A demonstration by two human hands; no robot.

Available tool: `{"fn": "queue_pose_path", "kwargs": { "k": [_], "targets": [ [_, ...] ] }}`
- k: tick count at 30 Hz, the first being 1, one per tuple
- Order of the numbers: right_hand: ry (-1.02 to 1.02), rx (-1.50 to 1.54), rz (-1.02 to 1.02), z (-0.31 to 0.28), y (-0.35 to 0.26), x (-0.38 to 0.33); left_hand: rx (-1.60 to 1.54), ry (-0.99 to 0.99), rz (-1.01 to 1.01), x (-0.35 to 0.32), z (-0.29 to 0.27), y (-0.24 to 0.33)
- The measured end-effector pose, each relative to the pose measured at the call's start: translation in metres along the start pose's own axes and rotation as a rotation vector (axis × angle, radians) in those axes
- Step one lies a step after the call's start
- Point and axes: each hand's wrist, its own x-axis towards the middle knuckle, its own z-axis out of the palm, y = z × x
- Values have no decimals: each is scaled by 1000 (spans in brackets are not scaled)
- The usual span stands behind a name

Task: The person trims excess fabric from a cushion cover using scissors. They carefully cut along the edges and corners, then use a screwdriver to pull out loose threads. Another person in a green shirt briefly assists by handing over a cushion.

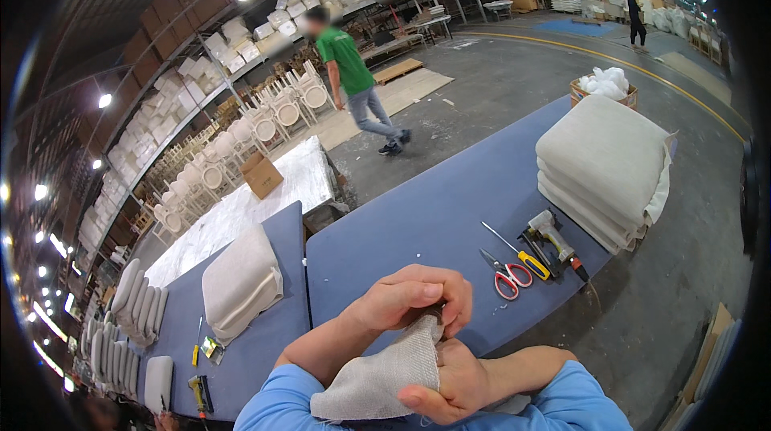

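Both hands close on a piece of coarse beige fabric [385, 375] held low in front of the person's chest, above the near edge of the blue-topped table [434, 214]. The left hand [414, 298] comes over from above and pinches the cloth's upper end between fingers and thumb; the right hand [458, 379] lies under and beside it, thumb pressed along the lower edge, so the fabric drapes across the palm. Beyond the hands, on the table, lie red-handled scissors [502, 274], a yellow-handled screwdriver [522, 254] and a staple gun [554, 242], close together. Further right sits a stack of cream cushions [602, 166]. On the neighbouring table to the left rests another padded cushion [241, 278]. In the aisle behind, a person in a green shirt [349, 69] walks past rows of white chairs [241, 150].
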Motion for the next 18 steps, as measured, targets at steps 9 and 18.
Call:
{"fn": "queue_pose_path", "kwargs": {
  "k": [9,18],
  "targets": [
    [-42,76,-6,-2,10,-5,-32,-46,25,-2,-10,-12],
    [23,24,-96,-5,18,2,127,62,-83,-2,-2,1]
  ]
}}
